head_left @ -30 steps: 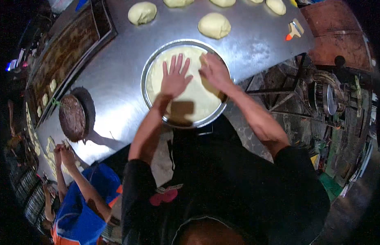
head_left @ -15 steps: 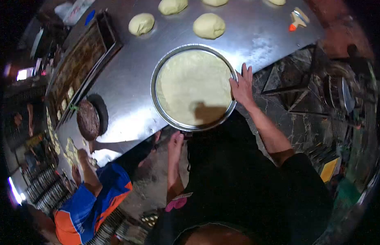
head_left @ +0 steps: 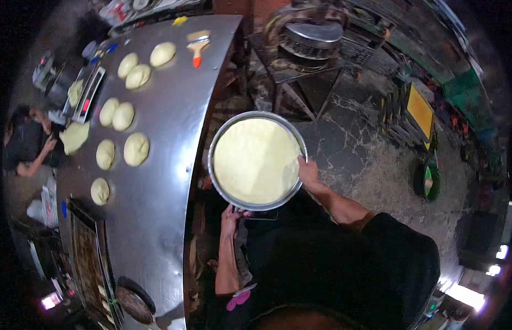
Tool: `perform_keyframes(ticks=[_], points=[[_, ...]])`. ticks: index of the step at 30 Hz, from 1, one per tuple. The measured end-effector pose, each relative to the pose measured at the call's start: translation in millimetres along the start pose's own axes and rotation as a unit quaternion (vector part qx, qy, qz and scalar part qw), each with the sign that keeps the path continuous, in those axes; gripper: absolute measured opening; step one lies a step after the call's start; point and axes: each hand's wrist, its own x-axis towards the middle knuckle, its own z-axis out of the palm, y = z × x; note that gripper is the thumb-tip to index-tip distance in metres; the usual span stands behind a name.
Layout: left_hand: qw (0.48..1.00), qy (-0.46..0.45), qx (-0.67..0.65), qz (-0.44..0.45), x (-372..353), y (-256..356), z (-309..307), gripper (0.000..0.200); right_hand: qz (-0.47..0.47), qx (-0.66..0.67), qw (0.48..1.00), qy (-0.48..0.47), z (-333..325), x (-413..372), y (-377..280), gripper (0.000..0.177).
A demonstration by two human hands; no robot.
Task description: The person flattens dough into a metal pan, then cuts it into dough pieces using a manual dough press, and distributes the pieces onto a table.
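Note:
A round metal pan (head_left: 213,181) with a flat layer of pale dough (head_left: 256,159) in it is held in front of my body, beside the table's edge. My right hand (head_left: 309,171) grips the right side of its rim, thumb at the inside. At the near left, my left hand (head_left: 232,215) holds the pan from underneath; some of its fingers are hidden below it. The dough reaches close to the pan wall all round, and a shadow falls across its right part.
Several dough balls (head_left: 136,149) and a brush (head_left: 197,48) with an orange handle tip lie on the metal table (head_left: 162,192). A baking tray (head_left: 85,247) sits at its near left. Another person (head_left: 33,140) works beyond the table. Rightward are a round metal lid (head_left: 314,34) and stacked trays (head_left: 418,113).
My view has swung to the right. The pan has come off the table's edge and is now over the floor side, with both hands on it; the left hand has closed onto its underside.

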Motion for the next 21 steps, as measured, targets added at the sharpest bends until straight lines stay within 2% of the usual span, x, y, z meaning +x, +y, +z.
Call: perform_keyframes(ticks=[2,3,4,6,7,8,10,11,12,14,16,18,19,20,21], points=[[0.998,-0.023,0.03,-0.059,44.3,11.0,42.9,0.058,0.01,0.063,0.997,0.033,-25.2,39.1,12.2,0.042],[0.997,-0.029,0.038,-0.055,70.6,8.1,60.7,0.058,0.017,0.114,0.992,0.059,-37.7,64.4,21.1,0.04],[0.997,-0.049,0.027,-0.053,101.9,0.0,79.3,0.057,0.015,0.118,0.991,0.061,-51.1,92.8,30.1,0.04],[0.996,-0.071,0.016,-0.042,157.3,-11.9,120.3,0.057,-0.009,0.134,0.983,0.128,-73.7,161.8,45.0,0.04],[0.995,-0.081,0.015,-0.054,177.7,-14.4,140.4,0.056,-0.019,0.186,0.973,0.134,-85.1,190.4,45.6,0.038],[0.994,-0.089,0.014,-0.065,201.9,-13.4,164.2,0.055,-0.023,0.191,0.973,0.131,-100.4,220.0,45.5,0.038],[0.994,-0.084,0.012,-0.069,234.1,-15.0,205.8,0.055,-0.005,0.094,0.984,0.148,-138.2,256.0,29.2,0.043],[0.992,-0.084,0.043,-0.088,243.8,-17.9,221.8,0.053,-0.046,0.25,0.961,0.112,-144.4,272.7,28.4,0.048],[0.988,-0.086,0.074,-0.101,257.2,-13.4,241.3,0.052,-0.048,0.25,0.961,0.108,-153.4,297.6,31.6,0.048],[0.991,-0.077,0.039,-0.098,271.8,-9.9,274.5,0.054,-0.025,0.121,0.985,0.121,-170.3,337.1,33.2,0.044],[0.993,-0.066,-0.033,-0.095,281.4,-6.9,306.8,0.056,-0.01,0.131,0.986,0.1,-182.9,364.0,3.7,0.038],[0.992,-0.061,-0.066,-0.084,307.5,6.8,339.9,0.056,-0.029,0.278,0.958,0.057,-190.1,395.3,-36.3,0.038],[0.993,-0.047,-0.051,-0.095,326.1,15.2,356.5,0.051,-0.047,0.324,0.945,0.017,-194.9,407.4,-61.2,0.051],[0.993,-0.037,-0.037,-0.106,332.3,20.0,368.7,0.047,-0.106,0.317,0.941,0.051,-196.1,409.2,-84.0,0.056],[0.994,-0.03,-0.057,-0.089,361.0,9.3,373.1,0.031,-0.167,0.309,0.932,0.086,-200.3,411.9,-118.7,0.061]])
